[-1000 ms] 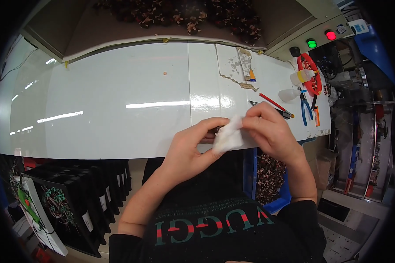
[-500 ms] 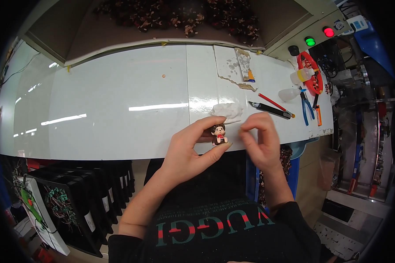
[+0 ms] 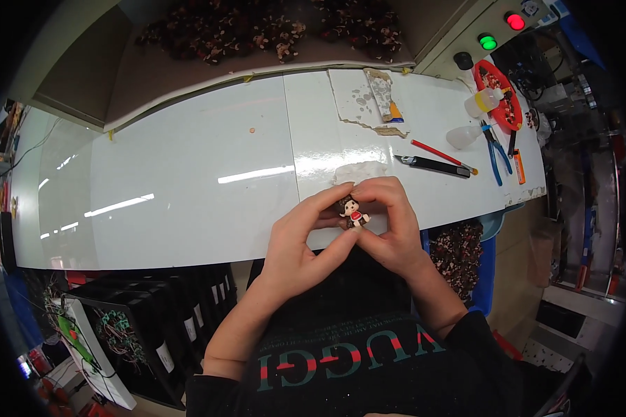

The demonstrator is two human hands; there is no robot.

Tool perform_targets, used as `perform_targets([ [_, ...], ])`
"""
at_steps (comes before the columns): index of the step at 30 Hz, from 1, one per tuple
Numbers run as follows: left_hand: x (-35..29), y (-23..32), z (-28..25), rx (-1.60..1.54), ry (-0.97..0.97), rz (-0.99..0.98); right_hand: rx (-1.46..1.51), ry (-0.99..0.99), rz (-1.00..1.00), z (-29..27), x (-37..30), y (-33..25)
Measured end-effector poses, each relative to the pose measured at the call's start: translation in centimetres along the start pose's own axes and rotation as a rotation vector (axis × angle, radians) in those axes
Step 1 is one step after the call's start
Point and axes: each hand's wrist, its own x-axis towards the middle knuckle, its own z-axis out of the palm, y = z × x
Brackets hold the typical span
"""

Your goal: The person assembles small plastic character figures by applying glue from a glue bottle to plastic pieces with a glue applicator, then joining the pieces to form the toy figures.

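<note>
A small brown figurine (image 3: 355, 212) with a pale face and a red bib sits between my two hands, just above the front edge of the white table. My left hand (image 3: 305, 233) grips it from the left, thumb low and forefinger on its head. From the right, my right hand (image 3: 395, 226) closes on it too, with forefinger near the top and thumb near the feet. The fingertips hide parts of its sides. Right behind the hands lies a crumpled white cloth (image 3: 360, 172).
To the right lie a black utility knife (image 3: 432, 166), a red brush (image 3: 442, 156), blue pliers (image 3: 496, 154), squeeze bottles (image 3: 464, 136) and a red tray (image 3: 481, 68) of small parts. Many figurines (image 3: 222, 31) fill the booth behind. A blue bin (image 3: 485, 281) stands below the table's right front edge.
My right hand has moved left and taken hold of the figurine alongside my left hand. The figurine has tilted slightly. The whole view has shifted a little.
</note>
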Motion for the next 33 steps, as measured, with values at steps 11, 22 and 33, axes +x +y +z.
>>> perform_targets([
  [11, 1.2, 0.6, -0.3, -0.282, -0.023, -0.225, 0.007, 0.024, -0.032, -0.5, 0.6, 0.5],
  [22, 1.0, 0.9, -0.8, -0.222, -0.037, -0.257, -0.042, 0.042, -0.087, -0.2, 0.9, 0.1],
  [33, 1.1, 0.6, -2.2, -0.243, -0.042, -0.213, -0.092, 0.032, -0.080, 1.2, 1.2, 0.0],
])
